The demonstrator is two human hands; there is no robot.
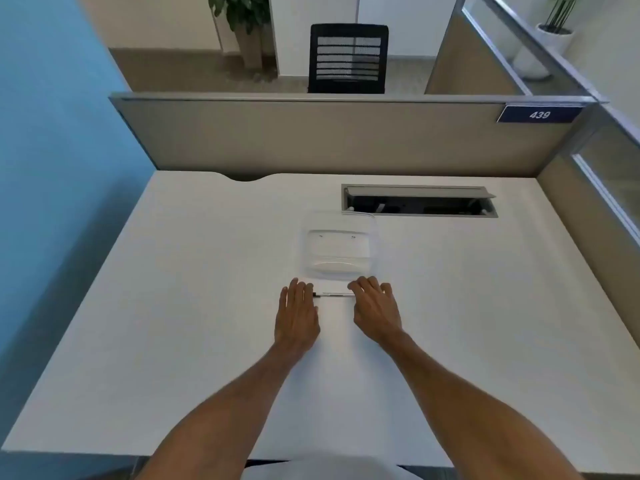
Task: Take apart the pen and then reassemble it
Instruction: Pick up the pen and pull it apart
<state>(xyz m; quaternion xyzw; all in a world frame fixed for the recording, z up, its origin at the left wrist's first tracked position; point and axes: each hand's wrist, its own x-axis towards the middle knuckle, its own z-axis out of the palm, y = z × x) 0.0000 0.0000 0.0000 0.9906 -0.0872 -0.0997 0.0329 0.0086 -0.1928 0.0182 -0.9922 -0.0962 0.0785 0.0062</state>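
left hand [297,315] flat, right hand [375,308] curled

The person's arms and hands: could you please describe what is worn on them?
Nothing shows on them. Both forearms are bare right down to the bottom of the picture, with no sleeves in view. The left hand and the right hand wear no gloves, and no watch, bracelet or ring can be seen.
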